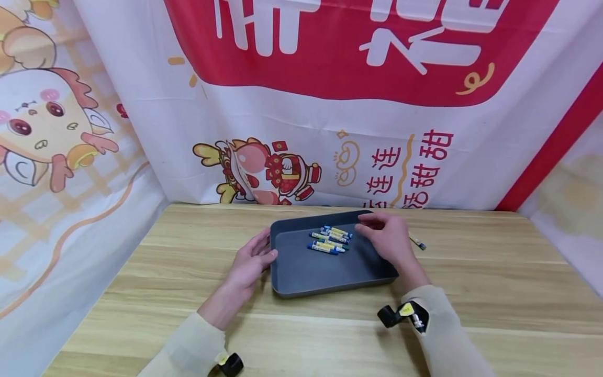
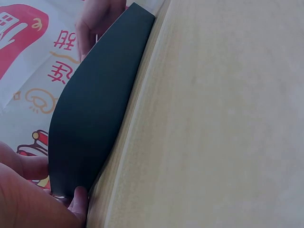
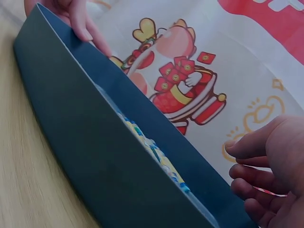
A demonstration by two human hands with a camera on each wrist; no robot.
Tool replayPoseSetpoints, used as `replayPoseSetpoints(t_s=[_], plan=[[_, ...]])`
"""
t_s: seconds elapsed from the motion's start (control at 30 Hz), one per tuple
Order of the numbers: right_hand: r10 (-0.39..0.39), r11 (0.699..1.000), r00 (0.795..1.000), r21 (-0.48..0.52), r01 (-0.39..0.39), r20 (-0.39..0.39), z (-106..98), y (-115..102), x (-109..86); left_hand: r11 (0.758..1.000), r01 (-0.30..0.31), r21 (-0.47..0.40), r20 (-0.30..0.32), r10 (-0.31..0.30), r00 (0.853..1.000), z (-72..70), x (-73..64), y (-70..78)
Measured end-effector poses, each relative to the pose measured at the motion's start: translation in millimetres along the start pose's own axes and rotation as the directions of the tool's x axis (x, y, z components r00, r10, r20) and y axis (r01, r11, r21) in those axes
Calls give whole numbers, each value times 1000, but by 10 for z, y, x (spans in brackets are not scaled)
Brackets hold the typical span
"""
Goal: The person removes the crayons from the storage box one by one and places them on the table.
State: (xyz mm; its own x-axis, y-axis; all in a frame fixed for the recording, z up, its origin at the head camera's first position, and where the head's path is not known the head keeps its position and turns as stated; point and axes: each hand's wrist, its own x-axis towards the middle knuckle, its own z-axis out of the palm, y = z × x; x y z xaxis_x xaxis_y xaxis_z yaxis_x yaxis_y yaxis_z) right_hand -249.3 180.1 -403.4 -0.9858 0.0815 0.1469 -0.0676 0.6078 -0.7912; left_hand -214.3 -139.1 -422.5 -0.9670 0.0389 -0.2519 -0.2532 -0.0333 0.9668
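A dark grey rectangular tray [image 1: 301, 285] lies on the wooden table, slightly turned. Inside it, several crayons [image 1: 330, 241] with yellow wrappers and blue or green ends form a loose group near the back. My left hand [image 1: 247, 264] grips the tray's left wall, thumb at the rim and fingers outside. Over the tray's right side hovers my right hand [image 1: 388, 241], its fingers loosely bent; in the right wrist view this hand [image 3: 275, 171] has nothing between thumb and fingers. One crayon [image 1: 417, 241] lies on the table right of the tray, partly hidden by the right hand.
The wooden table [image 1: 494, 283] extends around the tray and ends at the back against a printed cloth [image 1: 301, 120] in red and white. Another patterned cloth [image 1: 94, 209] hangs along the left side.
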Motion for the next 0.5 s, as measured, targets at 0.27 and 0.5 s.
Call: replayPoseSetpoints(t_s=[0.27, 0.5], plan=[[32, 999, 999, 14, -33, 43, 168, -50, 38, 1000, 0, 2, 2, 0, 1000, 7, 20, -25], [55, 997, 996, 45, -58, 71, 242, -107, 79, 1000, -6, 4, 9, 6, 1000, -4, -4, -14]])
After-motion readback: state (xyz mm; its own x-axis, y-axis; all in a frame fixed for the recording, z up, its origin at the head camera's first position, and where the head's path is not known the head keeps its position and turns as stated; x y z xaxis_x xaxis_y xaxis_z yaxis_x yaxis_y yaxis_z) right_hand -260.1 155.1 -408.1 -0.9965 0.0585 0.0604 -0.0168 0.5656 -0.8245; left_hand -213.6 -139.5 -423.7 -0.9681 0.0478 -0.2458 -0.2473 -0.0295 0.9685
